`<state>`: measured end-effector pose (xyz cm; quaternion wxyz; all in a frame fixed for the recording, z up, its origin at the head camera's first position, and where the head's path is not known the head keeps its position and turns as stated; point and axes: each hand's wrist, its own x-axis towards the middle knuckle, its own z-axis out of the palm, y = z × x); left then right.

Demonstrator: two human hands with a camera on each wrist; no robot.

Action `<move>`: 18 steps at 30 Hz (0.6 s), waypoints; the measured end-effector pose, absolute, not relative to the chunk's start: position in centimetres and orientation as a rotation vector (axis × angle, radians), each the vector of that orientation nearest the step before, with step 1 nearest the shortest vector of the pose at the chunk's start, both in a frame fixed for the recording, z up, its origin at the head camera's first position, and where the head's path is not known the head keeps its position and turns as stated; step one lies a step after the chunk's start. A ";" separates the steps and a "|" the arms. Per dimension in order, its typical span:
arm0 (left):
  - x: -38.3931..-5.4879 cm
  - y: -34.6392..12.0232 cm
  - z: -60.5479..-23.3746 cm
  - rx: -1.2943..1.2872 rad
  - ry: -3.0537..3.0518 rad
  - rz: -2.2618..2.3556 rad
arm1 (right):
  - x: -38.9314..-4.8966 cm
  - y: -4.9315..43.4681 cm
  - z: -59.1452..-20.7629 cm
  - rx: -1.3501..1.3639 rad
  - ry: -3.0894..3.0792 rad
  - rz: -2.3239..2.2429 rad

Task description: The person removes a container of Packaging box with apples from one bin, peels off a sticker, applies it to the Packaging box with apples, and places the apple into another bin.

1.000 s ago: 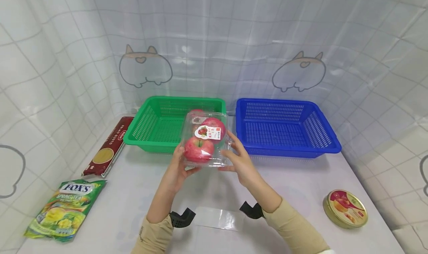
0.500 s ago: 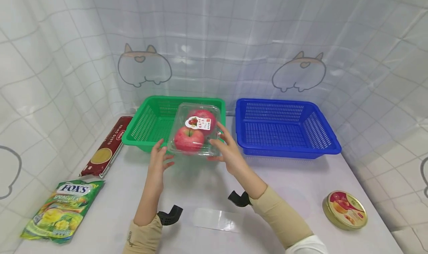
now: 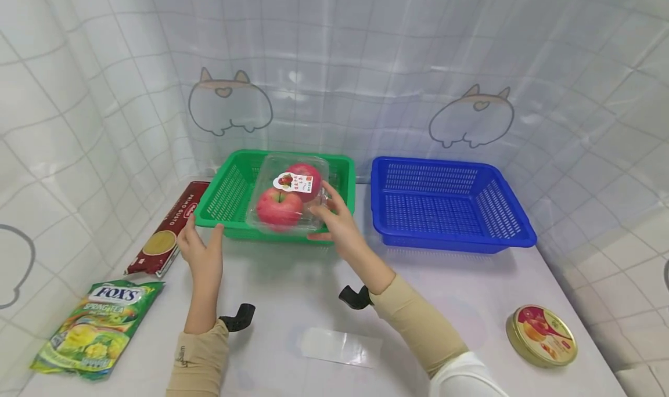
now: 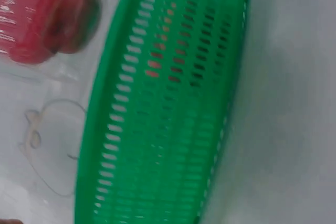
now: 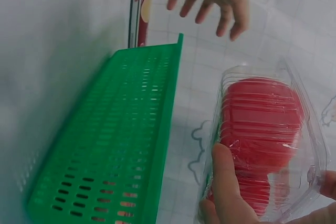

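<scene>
A clear plastic box of red apples (image 3: 279,208), with a white label on its lid, hangs over the green basket (image 3: 222,197). My right hand (image 3: 340,226) grips the box by its right side, thumb and fingers curled at its edge. In the right wrist view the apple box (image 5: 260,124) shows above the basket's rim, held in those fingers (image 5: 228,182). My left hand (image 3: 201,252) holds nothing, fingers spread, near the basket's front left corner and in front of the red spaghetti pack (image 3: 169,228). The left wrist view shows the basket's perforated side (image 4: 168,108).
A blue basket (image 3: 449,240) stands to the right of the green one. At the front left lies a green FOX'S candy bag (image 3: 99,327). A round gold tin (image 3: 542,336) sits at the right, and a clear strip (image 3: 342,346) lies at the front middle.
The right hand has carried the apple box left and back, over the green basket. The left hand has let go of the box and moved away to the left.
</scene>
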<state>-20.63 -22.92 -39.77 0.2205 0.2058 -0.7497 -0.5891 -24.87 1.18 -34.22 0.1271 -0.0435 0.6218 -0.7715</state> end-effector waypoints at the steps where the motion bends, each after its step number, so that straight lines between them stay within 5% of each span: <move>1: -20.9 -23.3 -40.0 0.590 -2.088 -1.632 | -25.1 0.9 -34.2 -0.120 1.805 -2.243; 18: -24.4 -24.9 -42.3 0.634 -2.135 -1.730 | -28.6 -4.2 -35.3 -0.066 1.736 -2.245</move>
